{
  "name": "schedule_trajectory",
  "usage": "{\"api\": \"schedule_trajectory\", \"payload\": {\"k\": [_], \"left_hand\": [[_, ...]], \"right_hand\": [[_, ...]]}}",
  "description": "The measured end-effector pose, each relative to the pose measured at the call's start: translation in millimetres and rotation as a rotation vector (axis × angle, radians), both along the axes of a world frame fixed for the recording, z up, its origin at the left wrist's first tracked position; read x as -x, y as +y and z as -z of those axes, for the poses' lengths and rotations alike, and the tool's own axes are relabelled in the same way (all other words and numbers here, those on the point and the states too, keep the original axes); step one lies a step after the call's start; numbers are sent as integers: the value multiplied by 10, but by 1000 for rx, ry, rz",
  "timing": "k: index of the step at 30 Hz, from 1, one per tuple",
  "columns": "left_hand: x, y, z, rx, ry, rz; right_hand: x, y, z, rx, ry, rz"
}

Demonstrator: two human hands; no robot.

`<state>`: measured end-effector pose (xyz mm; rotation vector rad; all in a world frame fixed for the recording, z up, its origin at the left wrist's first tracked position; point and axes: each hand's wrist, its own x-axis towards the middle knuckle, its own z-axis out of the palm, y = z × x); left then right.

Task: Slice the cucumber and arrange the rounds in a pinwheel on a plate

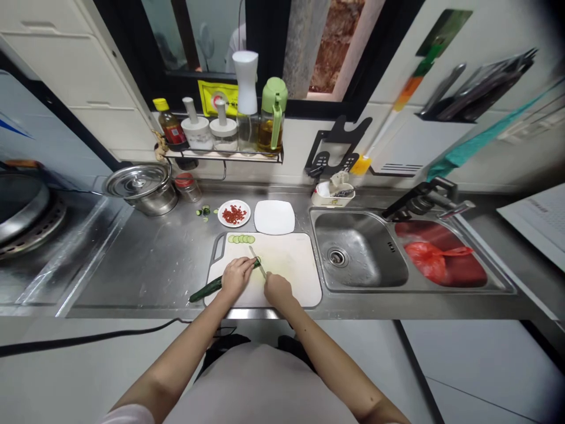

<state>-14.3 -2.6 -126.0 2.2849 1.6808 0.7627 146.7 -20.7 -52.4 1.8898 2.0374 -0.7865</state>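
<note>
A long dark-green cucumber (207,290) lies slanted across the left part of the white cutting board (300,277), its tail past the board's edge. My left hand (237,275) is closed over it near the cut end. In my right hand (278,290) is the handle of a knife (258,262), whose blade stands at the cucumber's cut end. Several round cucumber slices (242,239) overlap in a row at the board's upper left. Behind the board are a plate of chopped red pieces (233,214) and a bare white plate (274,217).
To the right is a double sink (359,253) with a red plastic bag (428,262) in its far basin. A lidded steel pot (150,191) and green scraps (203,211) stand at the left. Above, a shelf (225,154) carries seasoning jars and an oil bottle (270,121).
</note>
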Motion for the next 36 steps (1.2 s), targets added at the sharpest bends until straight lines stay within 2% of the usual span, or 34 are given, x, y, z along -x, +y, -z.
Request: {"api": "schedule_trajectory", "payload": {"k": [16, 22, 27, 36], "left_hand": [[-13, 1, 11, 14, 2, -3], [-21, 1, 16, 8, 5, -13], [-32, 1, 13, 18, 12, -21], [-43, -16, -23, 10, -3, -34]], "right_hand": [[48, 86, 33, -9, 16, 5], [-17, -28, -38, 15, -5, 5], [-114, -146, -29, 11, -31, 11], [-32, 104, -55, -19, 14, 13]]}}
